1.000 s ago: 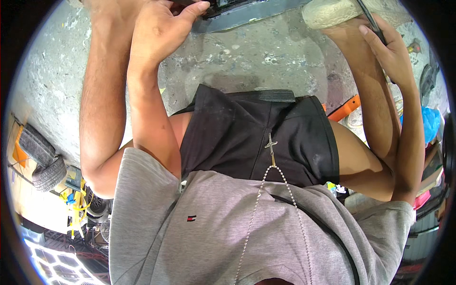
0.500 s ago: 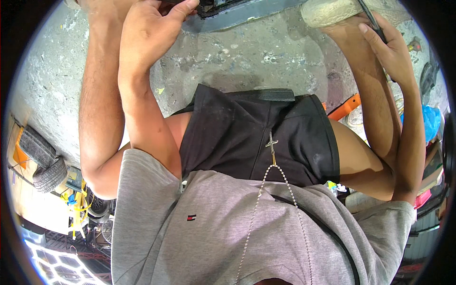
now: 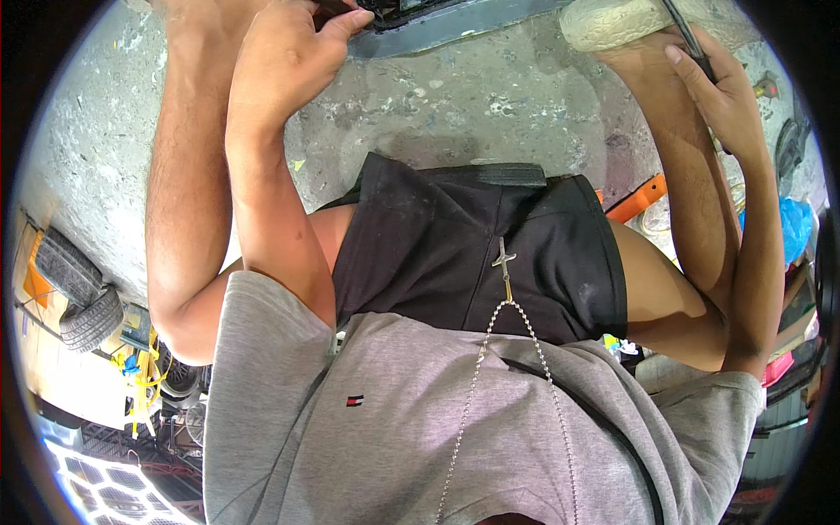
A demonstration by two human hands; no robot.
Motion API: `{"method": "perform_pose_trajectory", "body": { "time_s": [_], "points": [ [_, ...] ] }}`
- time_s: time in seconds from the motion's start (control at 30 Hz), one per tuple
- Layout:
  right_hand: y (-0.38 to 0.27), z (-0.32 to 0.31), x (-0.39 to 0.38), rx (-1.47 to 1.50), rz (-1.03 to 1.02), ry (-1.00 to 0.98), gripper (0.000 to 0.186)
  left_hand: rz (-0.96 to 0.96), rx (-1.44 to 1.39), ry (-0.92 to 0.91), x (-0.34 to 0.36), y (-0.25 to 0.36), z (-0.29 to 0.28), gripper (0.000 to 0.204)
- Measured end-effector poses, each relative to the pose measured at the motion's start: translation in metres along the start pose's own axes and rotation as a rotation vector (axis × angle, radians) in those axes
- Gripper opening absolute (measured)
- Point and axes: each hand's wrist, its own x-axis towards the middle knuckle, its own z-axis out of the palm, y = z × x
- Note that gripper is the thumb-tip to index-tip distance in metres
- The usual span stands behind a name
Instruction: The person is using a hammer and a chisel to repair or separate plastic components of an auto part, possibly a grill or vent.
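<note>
My left hand [image 3: 284, 57] reaches to the top edge of the head view, its fingers and thumb closed on the rim of a dark part [image 3: 385, 10] that lies on a grey metal bar [image 3: 455, 31]. My right hand [image 3: 717, 92] is at the upper right, next to my knee, and grips a thin dark tool [image 3: 687, 35] that runs up out of the picture. A pale shoe [image 3: 612, 22] stands just left of that tool. My grey shirt, black shorts and a hanging chain with a cross [image 3: 505, 262] fill the middle.
Stained concrete floor [image 3: 490, 105] lies below me. Two tyres [image 3: 79, 293] are stacked at the left, with yellow and blue items beside them. An orange bar [image 3: 639, 201] and a blue bag [image 3: 792, 227] sit at the right.
My left hand has shifted a little to the left along the dark part and curled tighter. My right hand and the tool have stayed where they were.
</note>
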Motion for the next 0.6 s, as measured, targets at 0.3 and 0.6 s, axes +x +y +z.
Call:
{"method": "perform_pose_trajectory", "body": {
  "time_s": [0.3, 0.6],
  "points": [
    [0.001, 0.002, -0.001, 0.024, 0.020, 0.027, 0.030, 0.065, 0.095, 0.098, 0.003, -0.001, 0.006, 0.016],
    [0.002, 0.000, 0.001, -0.033, -0.001, 0.016, 0.033, 0.052, -0.032, 0.068, -0.003, -0.005, 0.005, 0.014]
  ]
}}
